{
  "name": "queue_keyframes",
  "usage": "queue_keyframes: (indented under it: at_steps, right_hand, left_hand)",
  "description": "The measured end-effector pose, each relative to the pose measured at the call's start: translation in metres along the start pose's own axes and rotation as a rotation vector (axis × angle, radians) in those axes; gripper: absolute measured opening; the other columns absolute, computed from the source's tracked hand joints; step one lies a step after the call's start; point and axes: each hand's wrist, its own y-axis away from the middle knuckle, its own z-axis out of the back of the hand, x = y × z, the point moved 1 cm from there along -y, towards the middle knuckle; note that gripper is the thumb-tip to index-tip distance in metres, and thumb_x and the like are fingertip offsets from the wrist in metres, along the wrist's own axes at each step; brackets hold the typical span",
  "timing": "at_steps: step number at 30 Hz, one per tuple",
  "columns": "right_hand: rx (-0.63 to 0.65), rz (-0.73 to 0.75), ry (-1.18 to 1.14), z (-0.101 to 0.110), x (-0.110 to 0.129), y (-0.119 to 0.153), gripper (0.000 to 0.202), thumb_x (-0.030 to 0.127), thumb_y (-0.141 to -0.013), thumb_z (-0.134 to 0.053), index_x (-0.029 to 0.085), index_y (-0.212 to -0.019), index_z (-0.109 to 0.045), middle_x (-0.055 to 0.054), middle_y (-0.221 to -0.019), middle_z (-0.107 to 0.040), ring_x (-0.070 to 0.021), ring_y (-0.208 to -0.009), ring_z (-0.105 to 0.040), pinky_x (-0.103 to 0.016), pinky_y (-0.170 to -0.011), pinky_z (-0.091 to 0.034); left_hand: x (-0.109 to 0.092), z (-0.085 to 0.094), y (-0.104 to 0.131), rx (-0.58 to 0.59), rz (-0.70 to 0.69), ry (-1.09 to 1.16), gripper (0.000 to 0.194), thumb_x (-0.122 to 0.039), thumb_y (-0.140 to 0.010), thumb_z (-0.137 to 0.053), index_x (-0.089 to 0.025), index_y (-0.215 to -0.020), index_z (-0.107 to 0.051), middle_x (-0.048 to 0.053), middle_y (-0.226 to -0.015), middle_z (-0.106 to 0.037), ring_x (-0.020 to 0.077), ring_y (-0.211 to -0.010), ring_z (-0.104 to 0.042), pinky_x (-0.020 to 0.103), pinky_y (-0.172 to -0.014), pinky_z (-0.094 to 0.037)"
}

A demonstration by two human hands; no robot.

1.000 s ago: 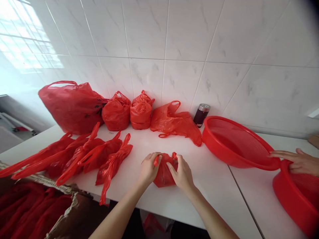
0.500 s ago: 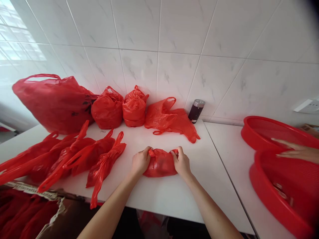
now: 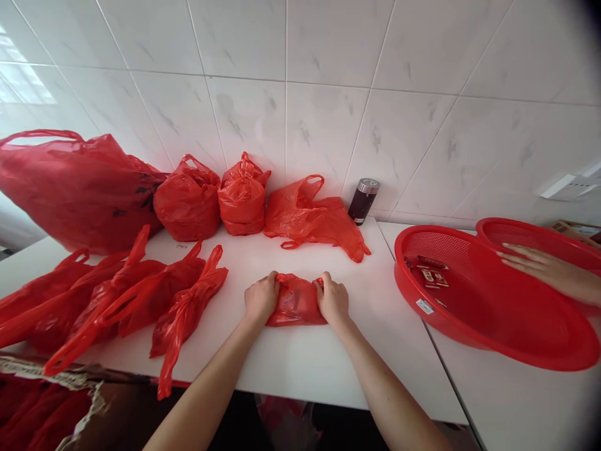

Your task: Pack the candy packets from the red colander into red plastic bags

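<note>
A small filled red plastic bag (image 3: pixel 298 302) rests on the white table in front of me. My left hand (image 3: pixel 261 297) is closed on its upper left corner, and my right hand (image 3: pixel 334 299) grips the upper right corner. Between the hands the bag's top edge is pulled across; what lies inside cannot be made out. To the left lie several knotted red bags (image 3: pixel 190 313) with long twisted handles. Behind them, along the wall, two packed red bags (image 3: pixel 188 199) stand upright beside a loose, flattened red bag (image 3: pixel 312 216).
A dark thermos (image 3: pixel 363 202) stands by the tiled wall. At right, a red plastic basket (image 3: pixel 451 307) holds a few small wrapped packets (image 3: pixel 432 277); another person's hand (image 3: pixel 549 269) reaches over it. A large red bag (image 3: pixel 75 194) and an opened carton (image 3: pixel 101 407) are at left.
The red basket at right has swung leftward, and its packets now show near its left side. My hands keep hold of the bag's corners. The view has shifted slightly right.
</note>
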Motion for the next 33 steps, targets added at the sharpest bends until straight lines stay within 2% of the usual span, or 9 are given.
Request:
queue_keyframes:
  at_steps: [8, 14, 16, 19, 22, 25, 27, 30, 33]
  right_hand:
    - [-0.160, -0.182, -0.084, 0.000, -0.010, 0.002, 0.016, 0.030, -0.098, -0.028, 0.022, -0.090, -0.040, 0.001, -0.056, -0.057, -0.0185, -0.050, -0.054, -0.025, -0.048, -0.022]
    - [-0.248, -0.192, -0.262, 0.007, -0.013, 0.006, 0.021, 0.039, -0.100, -0.023, 0.024, -0.087, -0.033, -0.002, -0.069, -0.068, -0.0195, -0.060, -0.064, -0.026, -0.052, -0.037]
    - [-0.290, -0.179, -0.411, 0.010, -0.012, 0.007, 0.023, 0.043, -0.099, -0.026, 0.025, -0.085, -0.031, -0.002, -0.072, -0.070, -0.0190, -0.062, -0.065, -0.027, -0.056, -0.041]
    - [-0.348, -0.151, -0.635, 0.013, -0.011, 0.007, 0.026, 0.047, -0.098, -0.032, 0.026, -0.083, -0.029, -0.002, -0.072, -0.069, -0.0192, -0.064, -0.066, -0.028, -0.061, -0.044]
    - [-0.362, -0.108, -0.686, 0.014, -0.010, 0.007, 0.029, 0.051, -0.097, -0.035, 0.026, -0.082, -0.030, -0.001, -0.071, -0.066, -0.0194, -0.065, -0.065, -0.028, -0.062, -0.045]
    - [-0.369, -0.094, -0.719, 0.014, -0.010, 0.010, 0.031, 0.053, -0.096, -0.037, 0.025, -0.082, -0.031, -0.001, -0.071, -0.064, -0.0189, -0.064, -0.063, -0.028, -0.062, -0.044]
    - [-0.374, -0.121, -0.744, 0.016, -0.012, 0.012, 0.031, 0.053, -0.095, -0.038, 0.025, -0.083, -0.034, -0.001, -0.072, -0.065, -0.0183, -0.064, -0.062, -0.028, -0.063, -0.045]
    - [-0.355, -0.189, -0.775, 0.020, -0.014, 0.016, 0.031, 0.054, -0.093, -0.042, 0.024, -0.089, -0.040, -0.002, -0.078, -0.066, -0.0176, -0.066, -0.062, -0.028, -0.064, -0.045]
    - [-0.282, -0.230, -0.889, 0.021, -0.017, 0.015, 0.033, 0.056, -0.091, -0.045, 0.024, -0.097, -0.041, -0.001, -0.081, -0.065, -0.0155, -0.060, -0.062, -0.027, -0.060, -0.045]
  left_hand:
    - [0.008, 0.002, 0.007, -0.071, 0.092, 0.145, 0.034, -0.028, -0.092, -0.035, -0.028, -0.112, -0.062, 0.008, -0.096, -0.074, 0.0292, -0.084, -0.067, 0.034, -0.066, -0.040]
    - [0.024, -0.002, 0.016, -0.148, 0.132, 0.401, 0.046, -0.048, -0.095, -0.029, -0.021, -0.075, -0.061, 0.005, -0.069, -0.069, 0.0223, -0.062, -0.064, 0.029, -0.056, -0.043]
    - [0.028, 0.006, 0.015, -0.208, 0.130, 0.468, 0.044, -0.049, -0.094, -0.032, -0.019, -0.075, -0.059, 0.005, -0.069, -0.067, 0.0195, -0.057, -0.061, 0.028, -0.054, -0.045]
    - [0.024, 0.029, 0.016, -0.392, 0.110, 0.504, 0.029, -0.041, -0.092, -0.041, -0.019, -0.104, -0.057, 0.009, -0.103, -0.067, 0.0210, -0.080, -0.064, 0.032, -0.068, -0.050]
    - [-0.004, 0.050, 0.019, -0.524, -0.136, 0.398, 0.028, -0.032, -0.091, -0.047, -0.025, -0.117, -0.054, 0.009, -0.129, -0.056, 0.0248, -0.115, -0.054, 0.040, -0.094, -0.042]
    - [-0.041, 0.049, 0.021, -0.227, -0.459, 0.202, 0.022, -0.029, -0.089, -0.052, -0.026, -0.109, -0.062, 0.008, -0.122, -0.061, 0.0276, -0.117, -0.052, 0.045, -0.100, -0.036]
    - [-0.055, 0.042, 0.018, 0.003, -0.493, 0.140, 0.017, -0.028, -0.085, -0.056, -0.024, -0.098, -0.065, 0.008, -0.104, -0.068, 0.0291, -0.104, -0.059, 0.046, -0.095, -0.038]
    - [-0.055, 0.043, 0.012, 0.084, -0.422, 0.157, 0.013, -0.030, -0.082, -0.058, -0.022, -0.088, -0.066, 0.006, -0.087, -0.069, 0.0258, -0.085, -0.063, 0.040, -0.081, -0.044]
    - [-0.037, 0.063, 0.012, 0.098, -0.353, 0.236, 0.015, -0.033, -0.083, -0.056, -0.023, -0.090, -0.063, 0.004, -0.089, -0.068, 0.0216, -0.079, -0.062, 0.032, -0.068, -0.044]
